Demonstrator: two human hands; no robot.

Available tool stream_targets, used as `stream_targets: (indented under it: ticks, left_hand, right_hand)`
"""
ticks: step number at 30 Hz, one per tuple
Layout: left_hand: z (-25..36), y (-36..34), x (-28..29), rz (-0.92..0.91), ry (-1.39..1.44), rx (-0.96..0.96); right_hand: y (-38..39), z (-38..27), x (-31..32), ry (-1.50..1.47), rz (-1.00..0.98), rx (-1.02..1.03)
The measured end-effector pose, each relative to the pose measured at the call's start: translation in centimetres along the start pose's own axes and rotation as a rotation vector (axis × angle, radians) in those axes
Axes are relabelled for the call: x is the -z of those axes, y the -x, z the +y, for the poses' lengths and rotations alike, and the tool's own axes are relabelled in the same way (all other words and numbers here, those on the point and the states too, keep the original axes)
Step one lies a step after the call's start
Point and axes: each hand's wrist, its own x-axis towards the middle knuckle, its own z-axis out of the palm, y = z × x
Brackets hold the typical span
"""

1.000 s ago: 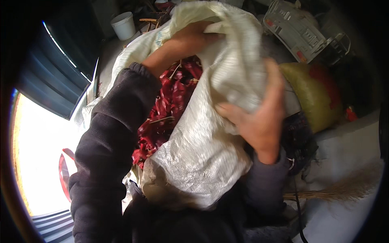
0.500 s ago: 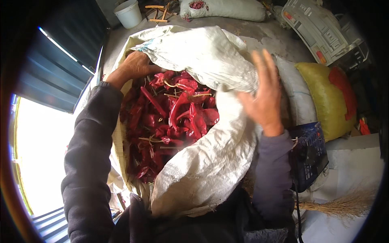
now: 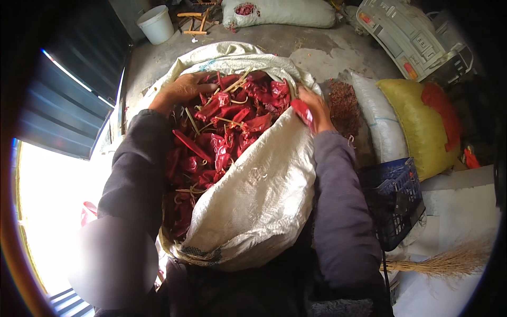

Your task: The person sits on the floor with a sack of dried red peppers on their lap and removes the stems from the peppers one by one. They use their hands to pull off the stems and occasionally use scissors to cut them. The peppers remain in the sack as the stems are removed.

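Note:
A large white woven sack [image 3: 259, 185] stands in front of me, its mouth folded back around a heap of dried red chili peppers [image 3: 222, 127] with pale stems. My left hand [image 3: 186, 89] is inside the far left rim, fingers stretched out over the peppers and their tips partly hidden. At the right rim my right hand [image 3: 318, 110] has its fingers curled at the sack's edge. One red pepper [image 3: 303, 114] lies against its thumb side. The near flap of the sack hangs toward my lap.
At right are a white sack [image 3: 381, 121], a yellow sack [image 3: 417, 127], a blue plastic crate [image 3: 395, 203] and a straw broom [image 3: 443, 261]. Beyond are a white bucket [image 3: 156, 25], a small wooden frame [image 3: 196, 22], a lying sack [image 3: 296, 13] and a grey vehicle panel [image 3: 404, 39].
The far flap that covered part of the peppers is now folded back, showing more of the heap. My right hand has moved down and left from the air onto the sack's rim.

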Motion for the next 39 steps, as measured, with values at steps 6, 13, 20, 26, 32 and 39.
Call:
stream_targets:
  ticks: [6, 13, 20, 26, 32, 39]
  left_hand:
    - [10.1, 10.6, 2.5, 0.183, -0.186, -0.170]
    - [13.0, 20.2, -7.4, 0.259, -0.514, -0.280]
    - [13.0, 24.9, -8.3, 0.432, -0.365, 0.010]
    - [11.9, 27.4, -9.8, 0.509, -0.194, 0.082]
    - [13.0, 29.0, -9.8, 0.583, -0.247, 0.240]
    - [14.5, 30.1, -9.8, 0.723, 0.020, 0.187]
  right_hand:
    - [9.4, -8.0, 11.1, 0.221, -0.025, 0.060]
    - [22.9, -7.4, 4.5, 0.139, -0.128, 0.293]
    - [25.1, -9.0, 7.1, 0.107, -0.065, 0.262]
    - [25.7, -11.7, 6.1, 0.141, -0.125, 0.332]
    - [24.3, -17.1, 7.8, -0.315, 0.053, 0.478]
    - [25.1, -19.1, 1.0, -0.134, -0.061, 0.534]
